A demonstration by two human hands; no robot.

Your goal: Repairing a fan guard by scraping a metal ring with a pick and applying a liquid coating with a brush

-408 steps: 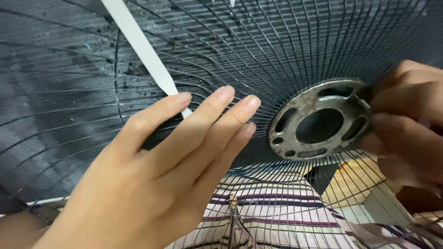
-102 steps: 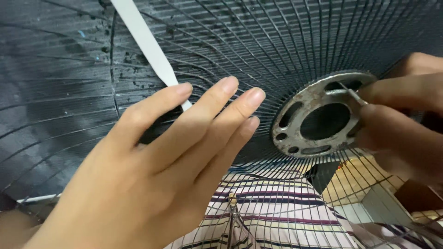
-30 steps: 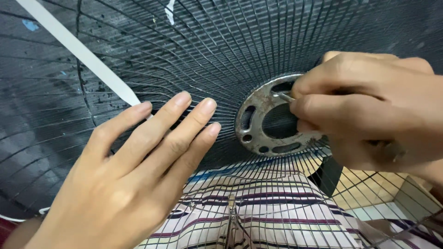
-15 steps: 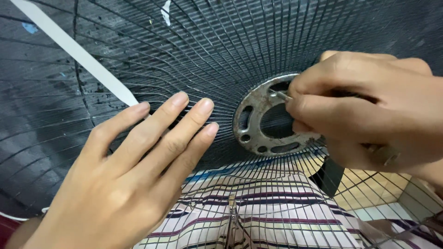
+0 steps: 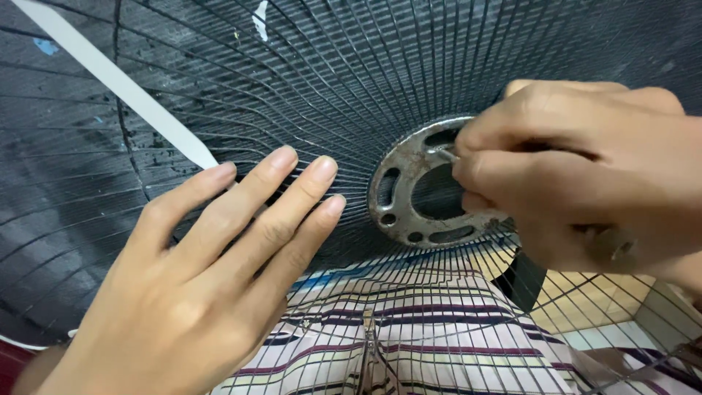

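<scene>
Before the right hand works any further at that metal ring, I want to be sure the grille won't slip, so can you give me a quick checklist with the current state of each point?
1. Left hand lies flat on the wire fan grille, fingers spread: ok.
2. Right hand is at the metal centre ring, fingertips pinched at its upper edge: ok.
3. A thin metal piece shows at the right fingertips; what it is: cannot tell.
4. Ring's slots and holes on the left side are in view: ok.
5. Ring's right side is hidden by the right hand: cannot tell.
6. White strip lies clear of the ring: ok.
</scene>
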